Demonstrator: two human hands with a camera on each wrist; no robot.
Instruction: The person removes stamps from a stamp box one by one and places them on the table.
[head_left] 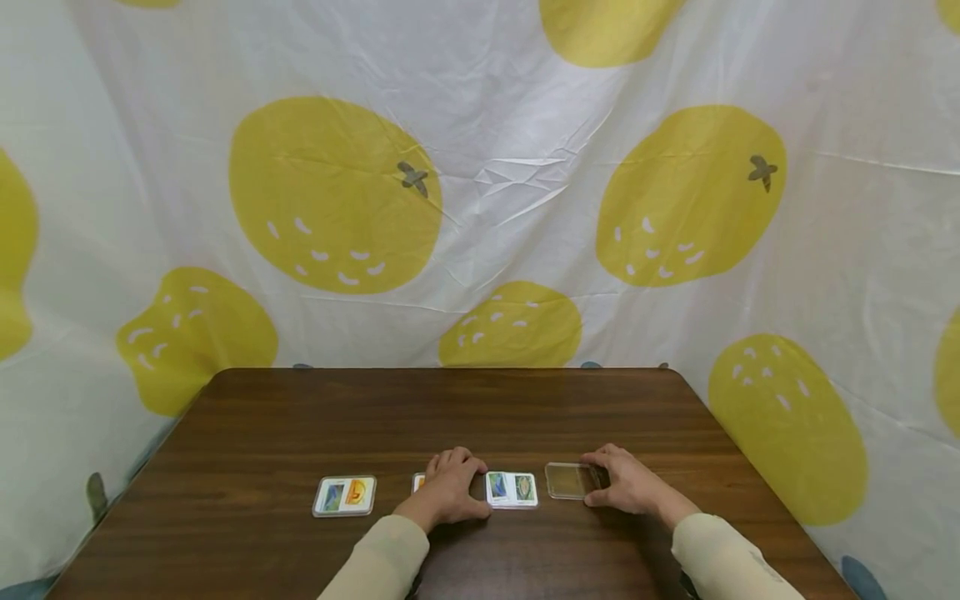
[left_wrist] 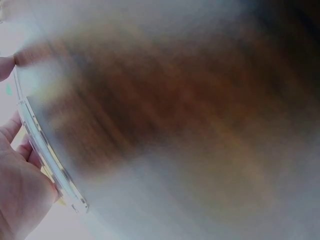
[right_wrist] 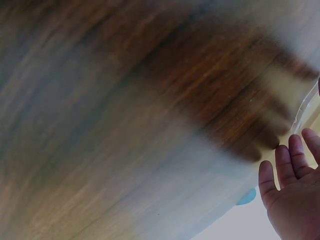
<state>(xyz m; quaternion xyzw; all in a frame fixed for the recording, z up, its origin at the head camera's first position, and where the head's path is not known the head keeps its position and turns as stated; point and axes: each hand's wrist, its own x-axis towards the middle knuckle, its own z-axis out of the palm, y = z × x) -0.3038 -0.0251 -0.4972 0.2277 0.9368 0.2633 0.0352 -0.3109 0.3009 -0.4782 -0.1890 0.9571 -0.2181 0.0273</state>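
Observation:
My left hand (head_left: 446, 490) lies spread over the table, thumb and forefinger tips beside the left corners of a clear-cased card (head_left: 512, 490) with a blue-green picture and a greenish one. Whether they touch it is hard to tell. Beneath that hand, another cased card (head_left: 417, 481) is mostly hidden; a case edge (left_wrist: 52, 155) shows by the palm in the left wrist view. On the right, my right hand (head_left: 626, 485) holds a transparent case (head_left: 566, 482) by its right end, between thumb and fingers. The wrist view shows its fingers extended near the case's rim (right_wrist: 302, 107).
A cased card (head_left: 344, 497) with blue-green and orange pictures lies flat at the left. The dark wooden table (head_left: 442, 408) has rounded far corners. Behind it hangs a white cloth (head_left: 517, 175) with yellow fruit prints.

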